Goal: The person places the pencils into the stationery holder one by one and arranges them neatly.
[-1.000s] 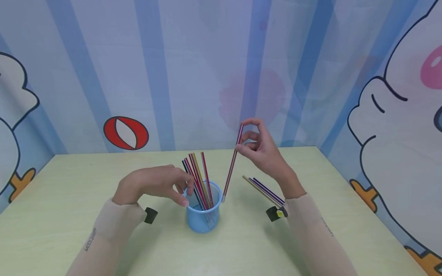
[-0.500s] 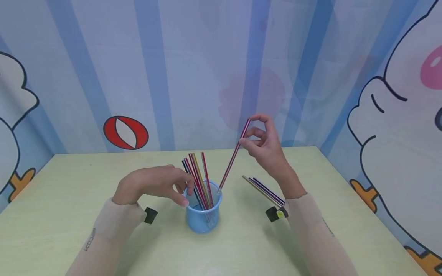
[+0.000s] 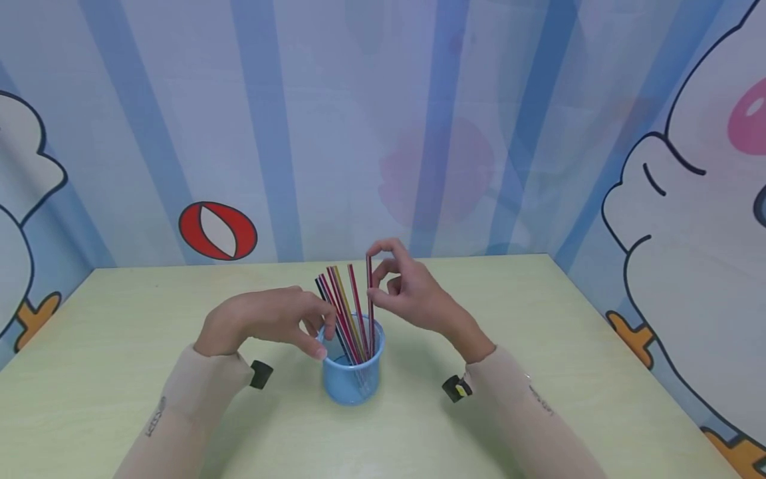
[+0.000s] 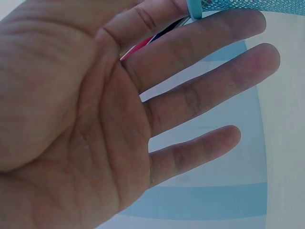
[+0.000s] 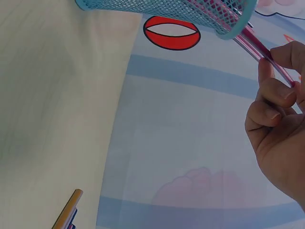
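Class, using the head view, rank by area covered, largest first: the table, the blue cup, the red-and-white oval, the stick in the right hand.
1. Table
2. Blue cup and red-and-white oval: too alike to rank
3. Stick in the right hand

The pale yellow-green tabletop (image 3: 407, 426), narrowing toward its straight far edge, carries an upright light-blue mesh cup (image 3: 351, 386) near its middle and, off to the cup's right, a yellow stick (image 5: 67, 210) lying just beside darker sticks (image 5: 73, 217).
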